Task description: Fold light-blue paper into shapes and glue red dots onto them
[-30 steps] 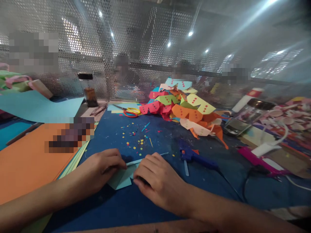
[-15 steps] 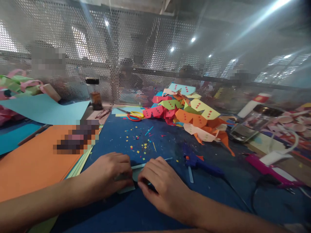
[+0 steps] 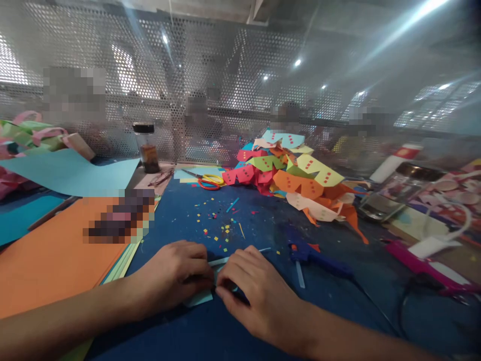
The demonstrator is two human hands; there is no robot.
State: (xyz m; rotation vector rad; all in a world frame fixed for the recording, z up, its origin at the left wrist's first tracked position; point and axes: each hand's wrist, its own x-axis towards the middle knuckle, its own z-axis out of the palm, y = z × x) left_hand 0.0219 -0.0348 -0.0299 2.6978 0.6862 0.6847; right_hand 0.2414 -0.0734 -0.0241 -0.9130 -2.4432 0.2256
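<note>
A small piece of light blue paper (image 3: 201,299) lies under my two hands at the front of the blue table (image 3: 173,331). My left hand (image 3: 184,273) is curled and pinches the paper on its left side. Close beside it, my right hand (image 3: 250,288) has its fingers bent down with the tips on the paper's right side. A narrow pale strip (image 3: 218,261) shows just behind the fingers. Most of the paper is hidden by the hands. Tiny coloured paper bits (image 3: 224,230) are scattered beyond them.
A blue glue gun (image 3: 319,258) lies to the right, its cord trailing forward. Folded paper shapes (image 3: 300,183) are heaped behind it. Yellow-and-red scissors (image 3: 210,181) lie at the back. Orange sheets (image 3: 45,260) are stacked at left. Glass jars (image 3: 149,150) stand near the perforated metal partition (image 3: 150,65).
The view has shifted slightly. My hands stay on the light blue paper, with the fingers moved only a little; more of the paper shows below my left hand.
</note>
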